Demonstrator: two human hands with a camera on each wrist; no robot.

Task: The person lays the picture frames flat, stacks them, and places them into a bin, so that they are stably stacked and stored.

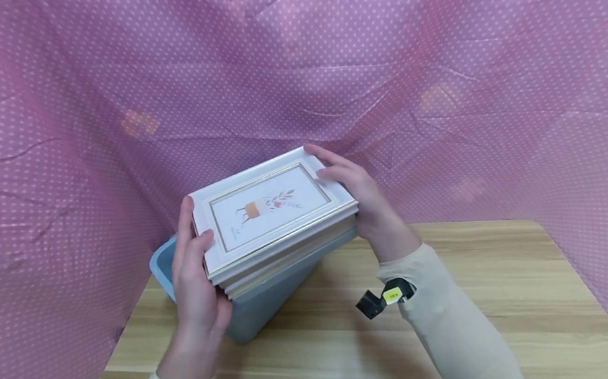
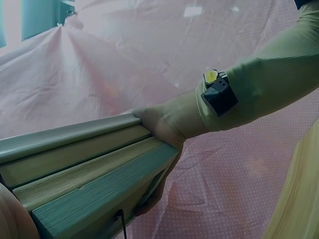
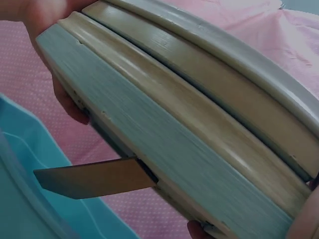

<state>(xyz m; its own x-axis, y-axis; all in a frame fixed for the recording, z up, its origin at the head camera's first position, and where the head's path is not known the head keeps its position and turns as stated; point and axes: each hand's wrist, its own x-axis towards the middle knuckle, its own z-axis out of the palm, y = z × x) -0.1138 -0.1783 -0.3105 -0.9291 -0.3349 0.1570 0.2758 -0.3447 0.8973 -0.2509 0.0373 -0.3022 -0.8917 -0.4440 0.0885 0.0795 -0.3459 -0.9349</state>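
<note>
Both hands hold up a stack of picture frames, tilted in the head view. My left hand grips its left end, thumb on the top frame's edge. At the right end, my right hand grips it with fingertips over the white rim. The top frame is white with a gold inner line and shows a potted-plant drawing. Below lie wood-toned edges and a blue-grey frame at the bottom. A brown stand flap sticks out from the underside. Part of each hand is hidden beneath the stack.
A blue plastic bin stands on the wooden table, beneath and behind the stack, which hides much of it. Pink dotted cloth hangs around the back and sides. Each sleeve carries a black wrist camera.
</note>
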